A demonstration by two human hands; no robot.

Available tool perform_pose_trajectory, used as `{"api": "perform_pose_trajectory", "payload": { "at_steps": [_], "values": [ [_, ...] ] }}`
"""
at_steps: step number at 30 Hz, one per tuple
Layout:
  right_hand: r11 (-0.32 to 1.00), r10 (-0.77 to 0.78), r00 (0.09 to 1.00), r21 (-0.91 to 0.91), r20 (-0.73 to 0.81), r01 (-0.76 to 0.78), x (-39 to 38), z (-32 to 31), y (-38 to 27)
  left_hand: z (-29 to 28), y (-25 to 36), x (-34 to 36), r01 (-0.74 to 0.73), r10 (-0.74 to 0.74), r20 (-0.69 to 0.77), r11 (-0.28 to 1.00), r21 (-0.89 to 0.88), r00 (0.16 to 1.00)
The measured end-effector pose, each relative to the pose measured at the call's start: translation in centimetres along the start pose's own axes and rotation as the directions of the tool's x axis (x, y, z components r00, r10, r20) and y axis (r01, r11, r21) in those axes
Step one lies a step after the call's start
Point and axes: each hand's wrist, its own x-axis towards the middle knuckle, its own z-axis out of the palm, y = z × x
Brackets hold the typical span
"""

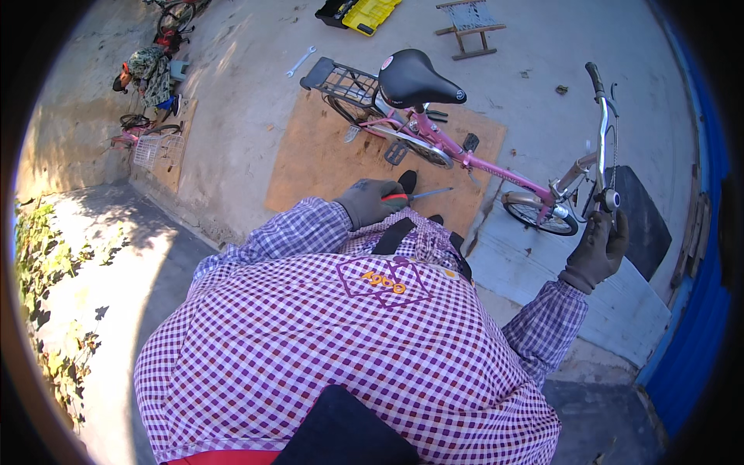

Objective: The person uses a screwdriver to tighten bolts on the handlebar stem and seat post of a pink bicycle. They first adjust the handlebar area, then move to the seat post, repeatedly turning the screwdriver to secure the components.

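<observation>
A pink bicycle [508, 172] stands in front of me, its black saddle [418, 79] and rear rack [341, 80] to the left, its front wheel to the right. In my gloved left hand [363, 203], held near my lap, is a screwdriver [434, 193] with a red handle; its shaft points right, apart from the bicycle. My gloved right hand [595, 254] is closed round the near end of the silver handlebar [603, 128], beside a round bell [612, 199]. The grip under those fingers is mostly hidden.
Under the bicycle lies a brown board [302, 159]. A wrench [301, 62], a yellow and black toolbox [364, 15] and a folding stool [469, 27] are farther off. At the far left another person [147, 74] is by a pink bicycle with a white basket [159, 151]. Blue wall [701, 310] at right.
</observation>
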Motion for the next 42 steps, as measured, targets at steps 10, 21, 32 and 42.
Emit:
{"api": "perform_pose_trajectory", "payload": {
  "at_steps": [10,21,32,42],
  "values": [
    [0.998,0.042,0.999,-0.035,-0.015,-0.043,-0.3,0.1,-0.7,0.1,-0.5,-1.0,0.09,-0.088,0.046,0.995,-0.05,0.995],
    [0.989,-0.01,0.998,-0.147,-0.069,0.0,-0.3,0.6,-1.7,-0.5,-2.4,-2.2,0.069,-0.069,0.012,0.998,0.004,0.998],
    [0.955,-0.018,0.998,-0.296,-0.066,-0.002,0.0,0.1,-1.5,-3.7,-4.5,0.4,0.027,-0.032,0.119,0.999,0.042,0.992],
    [0.881,-0.036,0.996,-0.473,-0.086,-0.009,0.6,-0.7,-1.7,-9.4,-7.1,3.1,0.086,-0.105,0.198,0.991,0.106,0.975]
  ]
}}
